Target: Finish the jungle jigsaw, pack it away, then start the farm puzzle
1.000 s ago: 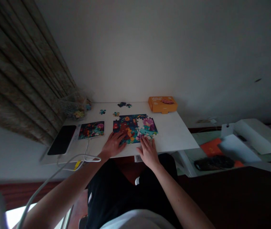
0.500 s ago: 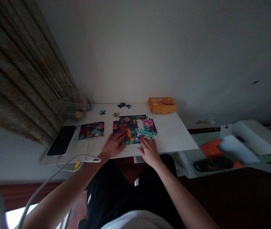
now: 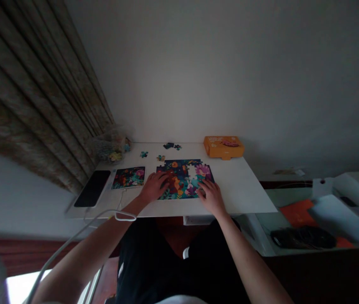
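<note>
A colourful jigsaw puzzle (image 3: 179, 182), largely joined, lies on the white table with a pale gap in its upper right part. My left hand (image 3: 154, 186) rests on its left edge, fingers stretched out and apart. Over the lower right corner lies my right hand (image 3: 211, 196), its fingers spread on the pieces. Neither hand grips anything that shows. Beyond the puzzle are loose pieces: a teal one (image 3: 144, 154), a yellowish one (image 3: 160, 158) and a dark group (image 3: 168, 145). The picture card (image 3: 129, 177) is left of my left hand.
An orange box (image 3: 224, 147) stands at the back right of the white table (image 3: 242, 185). A phone (image 3: 92, 188) lies at the left, near a clear plastic bag (image 3: 107, 148). A white cable (image 3: 81, 230) crosses my left forearm. Right of the table is a low glass shelf with a white box (image 3: 344, 211).
My right hand has shifted from the puzzle's bottom edge to its lower right corner. My left hand has moved slightly up along the left edge. The camera view has shifted a little.
</note>
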Tool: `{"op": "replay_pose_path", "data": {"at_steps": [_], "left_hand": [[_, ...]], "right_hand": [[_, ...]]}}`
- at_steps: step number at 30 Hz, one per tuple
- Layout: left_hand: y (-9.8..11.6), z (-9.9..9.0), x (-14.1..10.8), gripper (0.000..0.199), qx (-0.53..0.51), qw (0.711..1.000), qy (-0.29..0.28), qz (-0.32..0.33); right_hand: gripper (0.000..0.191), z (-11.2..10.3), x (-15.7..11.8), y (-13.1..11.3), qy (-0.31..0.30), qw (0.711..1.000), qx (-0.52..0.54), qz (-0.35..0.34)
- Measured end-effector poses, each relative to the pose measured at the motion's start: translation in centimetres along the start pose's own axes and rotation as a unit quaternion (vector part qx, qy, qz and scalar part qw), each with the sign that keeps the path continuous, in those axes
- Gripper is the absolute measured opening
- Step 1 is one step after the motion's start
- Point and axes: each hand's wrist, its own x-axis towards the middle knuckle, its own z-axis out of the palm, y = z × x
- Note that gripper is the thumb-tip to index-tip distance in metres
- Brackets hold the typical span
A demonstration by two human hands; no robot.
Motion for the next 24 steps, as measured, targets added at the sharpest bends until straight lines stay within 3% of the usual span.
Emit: {"op": "replay_pose_path", "data": {"at_steps": [6,10,14,18,21,24], "left_hand": [[-6.6,-1.3,6.2,0.048,0.048,0.98,0.024,-0.194],[-11.4,-2.4,8.6,0.058,0.06,0.961,-0.018,-0.271],[-14.7,-3.2,9.9,0.058,0.036,0.964,-0.064,-0.255],[-16.7,-4.2,10.7,0.049,0.015,0.969,-0.095,-0.227],[-17.3,-4.7,11.3,0.046,0.016,0.972,-0.097,-0.215],[-16.3,-4.1,12.4,0.045,0.023,0.979,-0.065,-0.193]], "right_hand": [[0.033,-0.2,0.1,0.0,0.004,1.0,0.005,-0.009],[0.033,0.0,0.2,0.0,0.014,1.0,0.013,-0.005],[0.033,0.1,0.2,-0.1,0.012,1.0,0.01,0.005],[0.031,0.0,0.2,-0.2,0.01,1.0,0.005,0.006],[0.031,-0.1,0.2,-0.3,0.012,1.0,0.008,0.001],[0.032,-0.2,0.2,-0.4,0.007,1.0,0.007,0.003]]}}
